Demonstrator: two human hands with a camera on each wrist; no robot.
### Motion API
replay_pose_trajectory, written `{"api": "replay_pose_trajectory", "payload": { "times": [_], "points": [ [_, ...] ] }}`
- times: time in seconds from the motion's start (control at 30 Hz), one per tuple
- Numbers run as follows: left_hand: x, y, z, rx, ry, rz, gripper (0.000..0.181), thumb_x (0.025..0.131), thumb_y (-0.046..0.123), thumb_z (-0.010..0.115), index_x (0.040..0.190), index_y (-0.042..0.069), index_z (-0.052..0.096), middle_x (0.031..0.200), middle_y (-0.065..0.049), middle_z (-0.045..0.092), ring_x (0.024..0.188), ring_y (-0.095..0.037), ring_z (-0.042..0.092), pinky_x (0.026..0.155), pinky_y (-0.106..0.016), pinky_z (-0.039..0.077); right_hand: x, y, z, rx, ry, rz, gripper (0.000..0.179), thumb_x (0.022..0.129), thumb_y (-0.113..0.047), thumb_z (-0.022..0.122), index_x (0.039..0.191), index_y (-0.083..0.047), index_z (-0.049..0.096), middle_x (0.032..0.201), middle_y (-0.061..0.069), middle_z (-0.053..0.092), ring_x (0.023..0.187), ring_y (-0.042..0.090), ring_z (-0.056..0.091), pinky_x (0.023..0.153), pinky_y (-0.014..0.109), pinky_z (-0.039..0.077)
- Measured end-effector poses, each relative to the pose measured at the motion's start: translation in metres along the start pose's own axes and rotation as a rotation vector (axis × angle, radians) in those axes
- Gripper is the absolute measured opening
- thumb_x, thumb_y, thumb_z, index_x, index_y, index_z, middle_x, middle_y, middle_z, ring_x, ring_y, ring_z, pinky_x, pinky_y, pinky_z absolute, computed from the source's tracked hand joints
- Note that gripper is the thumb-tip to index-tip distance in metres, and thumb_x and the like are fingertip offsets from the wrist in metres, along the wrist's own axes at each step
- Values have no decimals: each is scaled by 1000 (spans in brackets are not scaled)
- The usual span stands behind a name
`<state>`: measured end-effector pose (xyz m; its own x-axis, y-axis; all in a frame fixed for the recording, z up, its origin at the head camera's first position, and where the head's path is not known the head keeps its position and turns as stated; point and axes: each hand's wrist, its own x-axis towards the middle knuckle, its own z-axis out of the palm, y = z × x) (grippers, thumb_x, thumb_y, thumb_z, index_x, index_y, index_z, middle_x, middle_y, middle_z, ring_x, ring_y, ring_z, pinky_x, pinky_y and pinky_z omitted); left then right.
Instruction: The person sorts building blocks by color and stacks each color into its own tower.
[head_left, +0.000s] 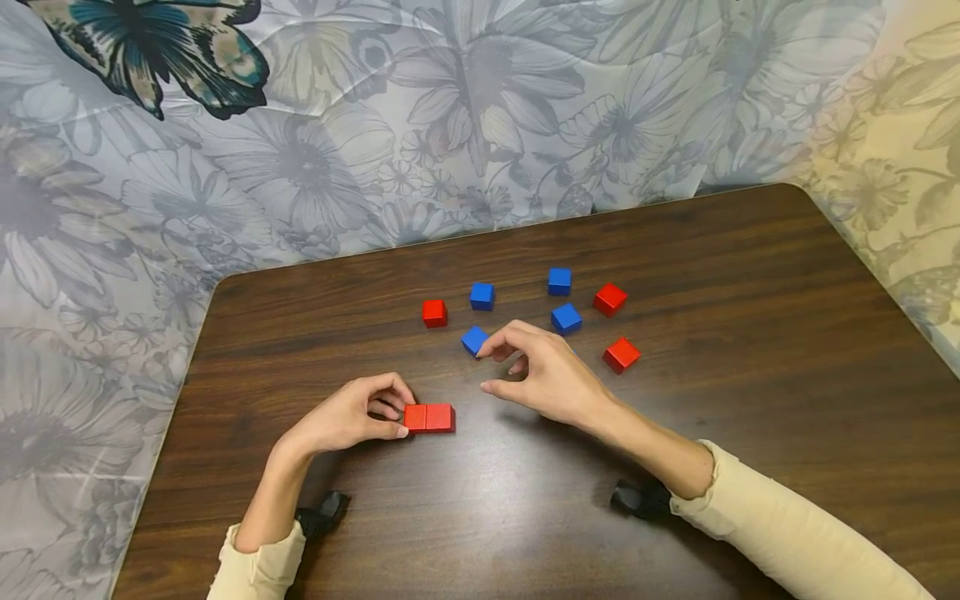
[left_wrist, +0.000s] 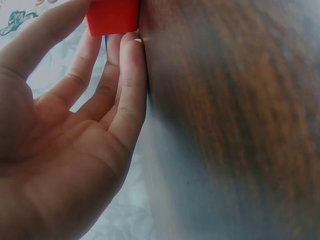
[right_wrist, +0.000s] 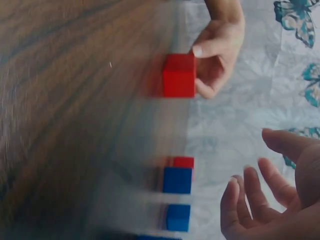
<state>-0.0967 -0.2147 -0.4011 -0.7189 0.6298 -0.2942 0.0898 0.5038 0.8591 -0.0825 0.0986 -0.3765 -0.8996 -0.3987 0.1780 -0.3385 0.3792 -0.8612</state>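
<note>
Two red cubes stand side by side on the table, the left cube (head_left: 415, 418) touching the right cube (head_left: 441, 418). My left hand (head_left: 345, 417) pinches the left one between thumb and fingers; a red face shows at its fingertips in the left wrist view. Above the table, to the right of the pair, my right hand (head_left: 551, 379) has loosely bent fingers with a gap between thumb and fingertips and nothing in it. Its fingertips overlap a blue cube (head_left: 472, 341) in the head view. In the right wrist view, that hand (right_wrist: 275, 195) is likewise without a cube.
Farther back on the brown table (head_left: 750, 317) are a red cube (head_left: 435, 313), a blue cube (head_left: 482, 297) and two more blue cubes, one at the rear (head_left: 559, 282). Two red cubes, one nearer (head_left: 622, 355), lie to the right. Patterned fabric (head_left: 480, 125) hangs along the back edge.
</note>
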Motion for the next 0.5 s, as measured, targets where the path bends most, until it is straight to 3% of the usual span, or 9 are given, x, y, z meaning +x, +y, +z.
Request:
{"api": "replay_pose_trajectory", "payload": {
  "times": [0.27,0.5],
  "points": [
    [0,1,0,11,2,-8,29,84,8,80,107,9,62,112,-8,63,103,-23,62,88,-29,55,-5,2,-22,-46,49,-8,32,80,-14,85,106,-17,68,105,-9,65,94,17,63,82,34,55],
    [-1,1,1,4,5,-8,29,84,8,80,107,9,62,110,-8,63,103,-24,62,89,-29,55,-8,6,-39,-66,99,-20,33,79,-13,85,107,-17,69,105,-9,65,96,16,63,81,30,54]
  ]
}}
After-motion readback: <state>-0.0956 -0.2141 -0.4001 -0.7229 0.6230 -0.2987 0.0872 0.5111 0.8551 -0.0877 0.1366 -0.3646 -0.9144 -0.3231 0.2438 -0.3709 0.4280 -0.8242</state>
